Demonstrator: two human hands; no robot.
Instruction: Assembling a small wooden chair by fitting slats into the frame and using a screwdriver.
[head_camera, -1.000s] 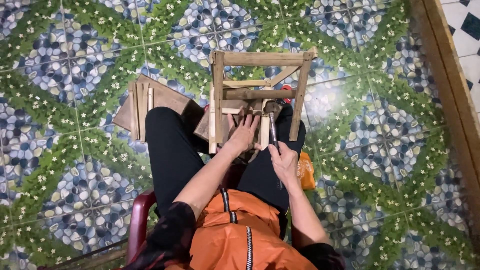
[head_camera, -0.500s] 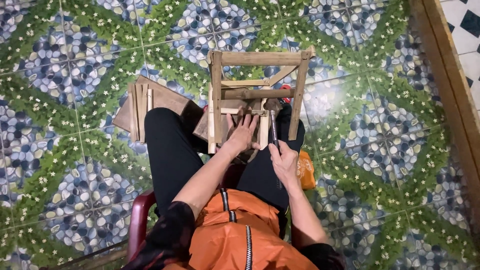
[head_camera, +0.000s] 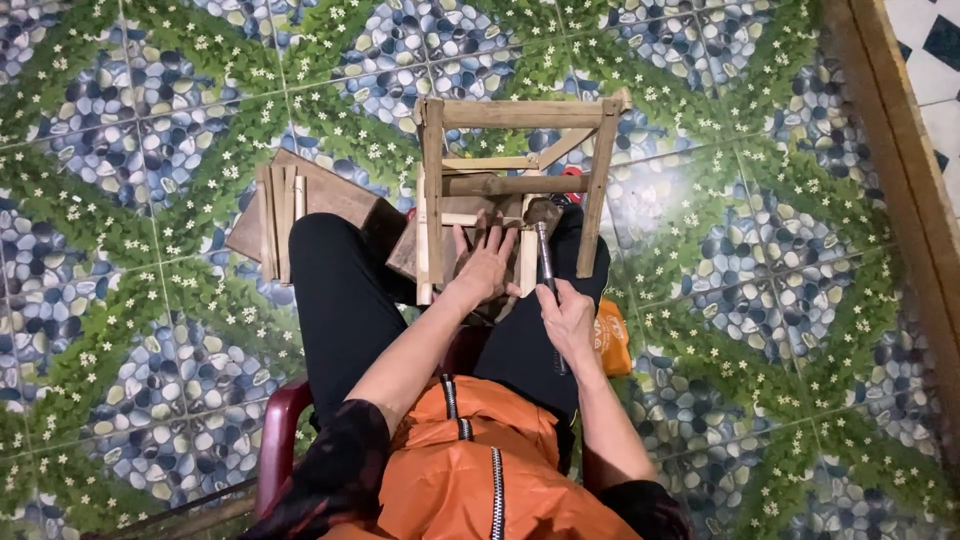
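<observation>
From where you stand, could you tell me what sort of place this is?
Probably a home floor used as a makeshift woodworking spot: patterned pebble-and-leaf floor tiles, a small wooden frame under the left hand, a hammer in the right hand, and loose wooden slats.

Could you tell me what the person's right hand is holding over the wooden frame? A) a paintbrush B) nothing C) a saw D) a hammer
D: the right hand grips the handle of a hammer, its head up by the wooden frame, while the left hand rests flat on the wood.

Pebble-patterned tile floor (head_camera: 150, 130), wooden threshold, perhaps (head_camera: 905, 150)
</observation>
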